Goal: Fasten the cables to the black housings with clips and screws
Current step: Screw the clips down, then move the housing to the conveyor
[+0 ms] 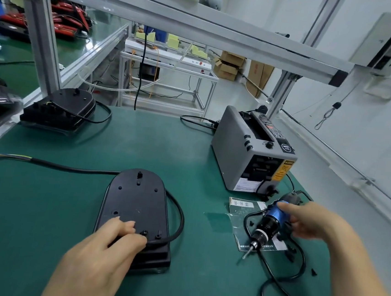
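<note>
While black housing (136,204) is lying near bench (41,204) front edge, left hand (103,246) is pinching cable (181,218) against it, fingers (124,227) curled. Right hand (309,221) is gripping screwdriver (268,223). Housing probably rigid and light. Cable probably springy: hold close to fastening point.

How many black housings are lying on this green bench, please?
2: the front housing under the left hand, the back housing by the post; others may be hidden beneath it.
</note>
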The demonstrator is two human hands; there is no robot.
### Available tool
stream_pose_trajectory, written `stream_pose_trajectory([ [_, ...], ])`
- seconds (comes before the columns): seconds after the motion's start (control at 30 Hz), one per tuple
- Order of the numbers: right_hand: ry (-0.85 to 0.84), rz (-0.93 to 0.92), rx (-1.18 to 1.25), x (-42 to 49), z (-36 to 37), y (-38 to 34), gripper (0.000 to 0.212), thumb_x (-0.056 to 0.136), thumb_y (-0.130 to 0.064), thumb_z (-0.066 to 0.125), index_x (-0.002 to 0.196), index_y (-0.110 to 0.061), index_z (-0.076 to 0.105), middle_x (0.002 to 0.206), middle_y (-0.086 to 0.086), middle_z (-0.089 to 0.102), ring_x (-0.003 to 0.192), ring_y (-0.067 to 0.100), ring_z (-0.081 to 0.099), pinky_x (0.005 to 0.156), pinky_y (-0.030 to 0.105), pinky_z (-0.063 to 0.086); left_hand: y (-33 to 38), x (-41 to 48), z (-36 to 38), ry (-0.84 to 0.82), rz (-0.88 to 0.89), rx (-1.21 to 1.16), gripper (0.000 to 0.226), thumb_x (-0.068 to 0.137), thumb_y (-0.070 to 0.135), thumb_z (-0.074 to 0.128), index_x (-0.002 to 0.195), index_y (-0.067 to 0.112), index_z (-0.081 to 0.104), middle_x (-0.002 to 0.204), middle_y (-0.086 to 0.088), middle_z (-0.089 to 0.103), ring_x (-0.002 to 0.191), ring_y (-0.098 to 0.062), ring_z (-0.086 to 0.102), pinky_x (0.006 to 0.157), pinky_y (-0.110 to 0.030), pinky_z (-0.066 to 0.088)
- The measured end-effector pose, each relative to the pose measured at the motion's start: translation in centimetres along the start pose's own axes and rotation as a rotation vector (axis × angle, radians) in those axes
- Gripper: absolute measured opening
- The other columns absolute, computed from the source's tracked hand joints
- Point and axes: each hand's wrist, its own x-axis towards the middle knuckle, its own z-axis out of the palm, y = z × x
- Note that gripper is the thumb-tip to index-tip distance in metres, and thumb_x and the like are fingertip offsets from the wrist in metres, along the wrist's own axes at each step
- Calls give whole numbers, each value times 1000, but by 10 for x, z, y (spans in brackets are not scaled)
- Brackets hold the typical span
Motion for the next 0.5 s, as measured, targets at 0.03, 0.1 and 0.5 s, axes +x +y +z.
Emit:
stream_pose_trajectory([
  [0.03, -31, 18, 52, 1, 2, 0, 49, 79, -48, 71, 79, 0, 59, 50, 8, 64, 41, 20, 61, 44, 22, 48, 0, 0, 0, 0, 4, 0, 8, 83, 28, 47, 85, 33, 53, 91, 11, 50, 99, -1, 54, 57, -29, 55],
  [0.1, -63, 38, 110, 3, 5, -2, 53, 75, -52, 72, 78, -1, 59, 49, 8, 64, 41, 20, 62, 39, 19, 45, 0, -1, 1, 4, 12, 0, 9, 83, 26, 47, 85, 33, 53, 91, 12, 49, 99, 0, 55, 63, -29, 56],
  [0.5, -103, -15, 457, 1, 17, 12, 41, 81, -33, 67, 97, 3, 55, 53, 12, 65, 44, 22, 63, 42, 23, 50, -2, -2, 2, 15, 14, -20, 8, 84, 27, 49, 85, 33, 54, 89, 10, 52, 97, 1, 56, 63, -27, 56],
])
